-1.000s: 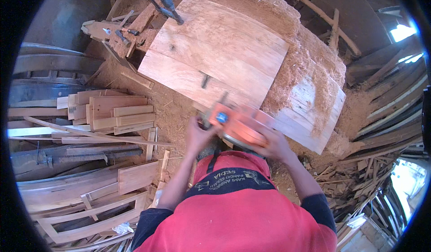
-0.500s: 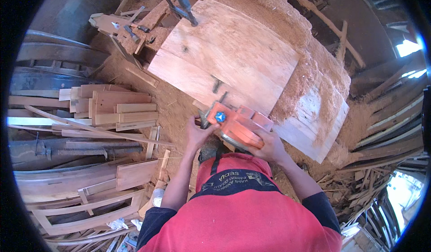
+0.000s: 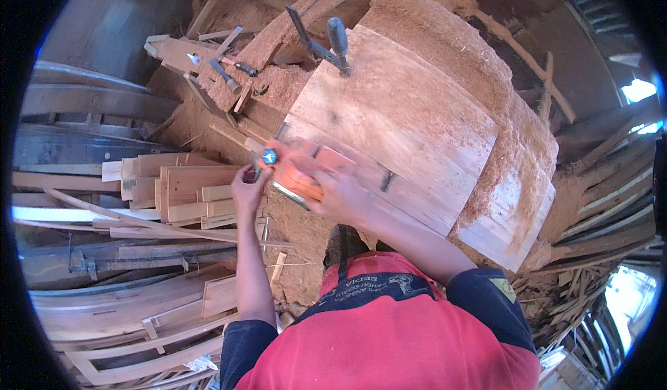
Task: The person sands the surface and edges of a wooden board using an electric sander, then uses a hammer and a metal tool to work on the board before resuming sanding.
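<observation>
An orange electric planer (image 3: 299, 177) with a blue front knob lies along the near edge of a wide, pale wooden panel (image 3: 403, 105), at its left end. My right hand (image 3: 339, 197) is wrapped round the planer's rear handle. At the tool's front, my left hand (image 3: 249, 186) is closed on its side by a dark metal part, just off the panel's edge. The planer is partly blurred. A clamp (image 3: 338, 46) with a thick grey handle stands at the panel's far left corner. A short dark slot or piece (image 3: 387, 181) shows on the panel.
Heaps of wood shavings (image 3: 445, 36) cover the far and right sides of the bench. A hammer (image 3: 228, 76) and other small tools lie at far left. Stacked boards (image 3: 187, 188) and long curved planks stand to my left; scrap wood lies at lower right.
Both my hands have carried the planer leftward along the panel's near edge, to its left end. My right arm now reaches across my front. The whole view has shifted slightly.
</observation>
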Tool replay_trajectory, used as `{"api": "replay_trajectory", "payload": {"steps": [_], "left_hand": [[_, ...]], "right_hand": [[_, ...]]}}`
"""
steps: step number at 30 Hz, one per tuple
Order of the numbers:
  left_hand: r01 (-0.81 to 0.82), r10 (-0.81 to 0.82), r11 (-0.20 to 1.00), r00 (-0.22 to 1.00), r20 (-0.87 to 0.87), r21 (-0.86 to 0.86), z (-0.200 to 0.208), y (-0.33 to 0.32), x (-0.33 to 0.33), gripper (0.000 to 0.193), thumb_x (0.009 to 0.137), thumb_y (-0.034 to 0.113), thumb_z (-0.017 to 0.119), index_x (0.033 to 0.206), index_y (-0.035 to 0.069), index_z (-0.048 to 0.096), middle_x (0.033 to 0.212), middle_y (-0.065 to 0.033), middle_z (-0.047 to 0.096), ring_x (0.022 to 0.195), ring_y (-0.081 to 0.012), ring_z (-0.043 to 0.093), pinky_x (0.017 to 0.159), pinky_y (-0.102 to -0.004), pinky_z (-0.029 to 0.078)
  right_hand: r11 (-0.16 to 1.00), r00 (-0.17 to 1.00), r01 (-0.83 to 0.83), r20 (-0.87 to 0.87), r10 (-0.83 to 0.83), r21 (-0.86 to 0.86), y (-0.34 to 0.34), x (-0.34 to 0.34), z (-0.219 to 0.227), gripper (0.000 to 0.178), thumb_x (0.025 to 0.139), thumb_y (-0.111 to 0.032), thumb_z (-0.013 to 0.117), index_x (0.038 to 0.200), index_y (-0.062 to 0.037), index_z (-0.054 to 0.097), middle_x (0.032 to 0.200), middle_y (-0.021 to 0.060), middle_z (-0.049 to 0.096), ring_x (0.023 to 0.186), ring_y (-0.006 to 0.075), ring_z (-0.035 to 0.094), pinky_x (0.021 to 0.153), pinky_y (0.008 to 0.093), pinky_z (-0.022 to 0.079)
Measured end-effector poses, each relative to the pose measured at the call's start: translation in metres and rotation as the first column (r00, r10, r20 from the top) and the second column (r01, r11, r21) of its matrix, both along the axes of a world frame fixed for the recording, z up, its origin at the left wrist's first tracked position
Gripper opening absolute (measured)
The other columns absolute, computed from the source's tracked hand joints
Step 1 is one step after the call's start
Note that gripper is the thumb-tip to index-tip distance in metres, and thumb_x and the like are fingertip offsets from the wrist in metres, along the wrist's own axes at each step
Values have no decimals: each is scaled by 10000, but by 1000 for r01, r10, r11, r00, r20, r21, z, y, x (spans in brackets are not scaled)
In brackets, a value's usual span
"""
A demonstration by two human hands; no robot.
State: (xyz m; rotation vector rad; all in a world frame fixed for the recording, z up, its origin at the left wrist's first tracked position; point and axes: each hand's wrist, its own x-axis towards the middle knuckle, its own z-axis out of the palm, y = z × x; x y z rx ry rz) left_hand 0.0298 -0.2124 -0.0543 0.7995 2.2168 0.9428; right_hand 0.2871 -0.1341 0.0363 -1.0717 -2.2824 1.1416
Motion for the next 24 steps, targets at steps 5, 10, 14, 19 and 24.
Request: {"api": "replay_trajectory", "payload": {"steps": [5, 10, 14, 19, 24], "left_hand": [[-95, 103, 991, 991, -86, 93, -16, 17, -97, 670, 776, 390, 862, 1193, -82, 637, 1049, -130, 705, 927, -163, 639, 836, -308, 516], [-163, 160, 975, 987, 35, 148, -11, 23, -96, 578, 837, 325, 821, 1193, -89, 634, 1085, -131, 707, 965, -174, 659, 861, -304, 522], [-21, 18, 997, 999, 46, 76, -13, -1, -18, 582, 821, 322, 837, 1186, -86, 640, 1072, -112, 702, 939, -162, 645, 835, -294, 511], [73, -74, 997, 989, 128, 10, -6, -52, 137, 769, 671, 409, 921, 1186, -69, 609, 1028, -127, 678, 878, -189, 637, 779, -331, 522], [271, -244, 943, 958, 152, -195, 41, -81, 302, 834, 587, 491, 933, 1107, -42, 558, 999, -170, 647, 916, -255, 643, 767, -375, 529]], "right_hand": [[994, 993, -103, -56, 101, -29, 31, -87, -5, 379, 781, -288, 718, 976, 26, 638, 904, 254, 698, 821, 425, 691, 763, 508, 558], [997, 992, -70, -107, 68, -14, 34, -86, -2, 369, 785, -280, 712, 984, 22, 639, 892, 260, 694, 813, 440, 686, 762, 514, 561], [992, 994, -104, 13, 105, -77, 10, -5, -6, 363, 792, -278, 713, 1001, 7, 633, 888, 250, 692, 839, 436, 681, 775, 515, 556], [999, 998, -21, 51, 24, -50, -52, 160, 3, 420, 795, -370, 749, 1017, -35, 627, 1002, 191, 690, 911, 394, 670, 786, 497, 544], [997, 987, 80, 139, -80, 1, -110, 325, 24, 467, 711, -315, 839, 1065, -63, 668, 999, 154, 692, 910, 348, 684, 775, 420, 566]]}}
